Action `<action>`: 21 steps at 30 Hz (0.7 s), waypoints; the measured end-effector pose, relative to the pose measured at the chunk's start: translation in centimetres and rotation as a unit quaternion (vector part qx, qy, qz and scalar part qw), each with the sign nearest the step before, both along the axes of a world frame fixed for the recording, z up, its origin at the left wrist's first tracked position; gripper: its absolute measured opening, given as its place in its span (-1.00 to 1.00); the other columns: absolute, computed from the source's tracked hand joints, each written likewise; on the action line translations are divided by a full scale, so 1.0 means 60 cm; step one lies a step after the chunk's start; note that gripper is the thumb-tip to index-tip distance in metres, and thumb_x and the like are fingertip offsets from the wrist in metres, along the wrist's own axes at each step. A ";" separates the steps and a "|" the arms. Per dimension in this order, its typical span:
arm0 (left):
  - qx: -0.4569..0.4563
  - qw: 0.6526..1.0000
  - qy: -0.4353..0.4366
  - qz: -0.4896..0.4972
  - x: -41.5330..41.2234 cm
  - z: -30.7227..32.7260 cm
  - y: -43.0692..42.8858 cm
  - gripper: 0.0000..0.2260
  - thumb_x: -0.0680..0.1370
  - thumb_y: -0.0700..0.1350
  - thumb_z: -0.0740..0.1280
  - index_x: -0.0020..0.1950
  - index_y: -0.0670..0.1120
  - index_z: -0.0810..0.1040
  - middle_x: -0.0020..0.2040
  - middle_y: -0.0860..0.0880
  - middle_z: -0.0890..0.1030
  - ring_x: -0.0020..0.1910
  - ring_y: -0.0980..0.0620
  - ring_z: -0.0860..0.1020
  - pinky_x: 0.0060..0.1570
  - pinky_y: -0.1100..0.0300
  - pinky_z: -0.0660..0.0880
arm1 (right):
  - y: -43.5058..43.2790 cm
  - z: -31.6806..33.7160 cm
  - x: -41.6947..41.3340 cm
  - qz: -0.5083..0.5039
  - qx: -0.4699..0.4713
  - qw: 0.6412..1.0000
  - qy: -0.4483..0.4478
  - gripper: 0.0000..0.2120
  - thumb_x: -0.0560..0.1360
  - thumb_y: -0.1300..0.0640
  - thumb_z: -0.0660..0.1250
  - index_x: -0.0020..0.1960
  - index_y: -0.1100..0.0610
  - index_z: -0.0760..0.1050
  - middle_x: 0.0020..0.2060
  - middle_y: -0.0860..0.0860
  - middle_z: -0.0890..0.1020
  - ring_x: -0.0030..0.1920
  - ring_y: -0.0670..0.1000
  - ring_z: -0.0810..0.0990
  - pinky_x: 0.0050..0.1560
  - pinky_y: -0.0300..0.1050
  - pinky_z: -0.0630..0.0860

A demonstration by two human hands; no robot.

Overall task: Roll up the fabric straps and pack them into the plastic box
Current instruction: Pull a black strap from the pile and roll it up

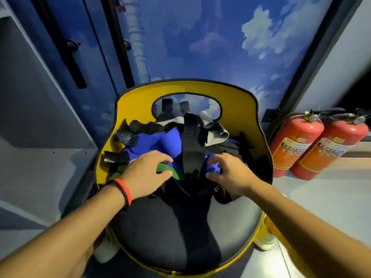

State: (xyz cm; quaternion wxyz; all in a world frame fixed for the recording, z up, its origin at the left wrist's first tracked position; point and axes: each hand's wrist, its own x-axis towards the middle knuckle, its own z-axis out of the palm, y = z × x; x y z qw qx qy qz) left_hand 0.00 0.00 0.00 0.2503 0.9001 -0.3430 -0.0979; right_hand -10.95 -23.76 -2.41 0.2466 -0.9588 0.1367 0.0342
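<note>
Two red fire extinguishers (295, 143) are standing beside a yellow chair (136, 105), where fabric straps (192, 141) are lying heaped at the back of its dark seat (160, 227) — the left hand (144, 173) is pinching a green strap (174, 173), the right hand (228, 173) is gripping a blue strap (213, 167) — both at the heap's near edge.

Matt cloth straps (160, 141) lie on a smooth chair seat (160, 227).

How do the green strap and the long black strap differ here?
The green strap runs sideways, low in the pile; the black strap runs front to back on top. The left hand grips the green strap; no hand grips the black one. The black strap looks wider than the green. Both lie unrolled on the chair.
</note>
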 end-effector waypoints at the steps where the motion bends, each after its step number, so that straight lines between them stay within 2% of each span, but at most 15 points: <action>1: 0.025 0.999 -0.016 -0.022 0.014 -0.009 -0.009 -0.64 0.52 0.13 0.42 0.32 0.17 0.53 0.29 0.21 0.49 0.33 0.12 0.44 0.38 -0.02 0.36 | -0.010 -0.009 0.015 0.006 -0.025 1.000 -0.008 -0.67 0.49 -0.14 0.44 0.17 -0.03 0.53 0.09 0.00 0.56 0.14 0.09 0.55 0.13 0.04 0.52; 3: 0.083 0.994 -0.032 -0.065 0.029 -0.022 -0.029 -0.48 0.48 0.26 0.41 0.42 0.23 0.43 0.43 0.23 0.34 0.49 0.13 0.24 0.49 -0.02 0.19 | -0.026 -0.017 0.037 -0.004 -0.076 0.997 0.007 -0.47 0.46 -0.26 0.42 0.34 -0.08 0.46 0.25 -0.02 0.52 0.28 0.10 0.49 0.21 0.12 0.52; 5: 0.137 0.985 -0.009 -0.104 0.033 -0.038 -0.044 -0.27 0.41 0.39 0.38 0.53 0.30 0.24 0.55 0.23 0.11 0.59 0.11 -0.04 0.57 -0.08 -0.01 | -0.040 -0.030 0.042 -0.004 -0.089 0.994 0.063 -0.22 0.40 -0.38 0.41 0.52 -0.15 0.27 0.45 -0.02 0.39 0.43 0.12 0.37 0.35 0.18 0.46; 7: 0.195 0.969 -0.004 -0.148 0.034 -0.057 -0.051 -0.07 0.33 0.46 0.37 0.58 0.33 -0.01 0.60 0.22 -0.17 0.59 0.09 -0.30 0.57 -0.15 -0.21 | -0.051 -0.046 0.042 0.020 -0.118 0.983 0.138 0.02 0.35 -0.46 0.39 0.62 -0.21 -0.04 0.59 0.01 0.17 0.56 0.16 0.17 0.49 0.22 0.31; 9: 0.260 0.942 -0.039 -0.207 0.034 -0.068 -0.061 0.04 0.31 0.45 0.40 0.58 0.32 -0.19 0.57 0.21 -0.37 0.54 0.03 -0.46 0.52 -0.22 -0.35 | -0.054 -0.055 0.044 0.058 -0.147 0.971 0.182 0.14 0.34 -0.47 0.40 0.62 -0.22 -0.27 0.64 0.01 0.01 0.61 0.15 0.03 0.54 0.20 0.15; 12: 0.281 0.927 -0.100 -0.228 0.039 -0.078 -0.087 0.01 0.43 0.17 0.45 0.58 0.30 -0.27 0.55 0.13 -0.46 0.52 -0.06 -0.51 0.50 -0.27 -0.36 | -0.049 -0.060 0.057 0.100 -0.148 0.973 0.145 0.09 0.40 -0.37 0.42 0.63 -0.20 -0.25 0.64 -0.03 -0.07 0.62 0.08 0.00 0.56 0.10 0.06; 15: 0.299 0.923 -0.141 -0.196 0.054 -0.092 -0.113 -0.03 0.46 -0.15 0.35 0.58 0.27 -0.29 0.56 0.07 -0.47 0.53 -0.15 -0.48 0.50 -0.32 -0.30 | -0.042 -0.070 0.071 0.124 -0.149 0.977 0.090 -0.06 0.49 -0.21 0.41 0.65 -0.14 -0.11 0.63 -0.06 -0.02 0.59 0.04 0.10 0.52 0.00 0.11; 18: 0.319 0.917 -0.169 -0.166 0.065 -0.102 -0.125 -0.12 0.46 -0.21 0.27 0.60 0.25 -0.16 0.58 0.02 -0.44 0.56 -0.20 -0.42 0.49 -0.35 -0.26 | -0.037 -0.081 0.077 0.141 -0.144 0.978 0.061 -0.13 0.51 -0.12 0.39 0.65 -0.09 -0.03 0.63 -0.06 0.02 0.58 0.03 0.14 0.52 -0.05 0.10; 21: 0.332 0.915 -0.185 -0.136 0.074 -0.105 -0.124 -0.15 0.47 -0.22 0.24 0.62 0.25 -0.12 0.61 -0.01 -0.37 0.59 -0.20 -0.33 0.50 -0.35 -0.19 | -0.043 -0.081 0.074 0.142 -0.134 0.979 0.062 -0.11 0.50 -0.11 0.41 0.65 -0.09 -0.05 0.63 -0.05 0.01 0.58 0.03 0.15 0.50 -0.10 0.14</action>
